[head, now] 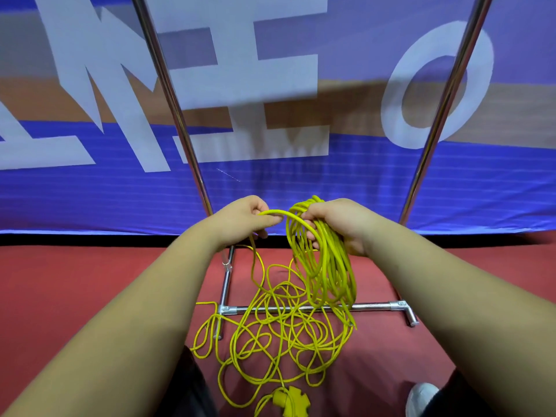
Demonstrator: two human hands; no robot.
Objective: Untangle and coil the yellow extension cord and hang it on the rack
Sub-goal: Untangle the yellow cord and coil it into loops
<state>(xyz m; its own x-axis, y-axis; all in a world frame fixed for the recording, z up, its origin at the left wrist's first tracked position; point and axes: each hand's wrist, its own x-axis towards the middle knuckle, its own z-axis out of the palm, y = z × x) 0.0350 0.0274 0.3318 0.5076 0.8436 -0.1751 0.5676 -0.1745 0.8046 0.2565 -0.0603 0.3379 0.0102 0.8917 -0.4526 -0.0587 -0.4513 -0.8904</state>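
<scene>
Reading from the left, the left upright (168,94) of the rack (227,310) climbs out of the top of the view. Just beside its lower end the left hand (243,216) pinches one strand of the yellow extension cord (329,266) between thumb and curled fingers. That strand arcs across a short gap to the right hand (340,227), which is closed around the top of the gathered loops (319,260). There are several of them, too bunched for me to count, and they hang long axis down. Further right stands the right upright (449,94), the second of two. Any top rail is out of frame, so I cannot see where the coil would hang. What matters for the next pull is that the slack lies straight below and slightly left of the hands. The loose tangle (282,326) is spread on the red floor (90,281) and draped over the single base bar (376,306). The strand drops from the left hand into it, so that hand is the feeder and I judge it should draw upward. I count one cord and one yellow socket block (285,398), which lies nearest me. One white shoe (421,398) shows at lower right. I would say well over half the cord remains uncoiled.
</scene>
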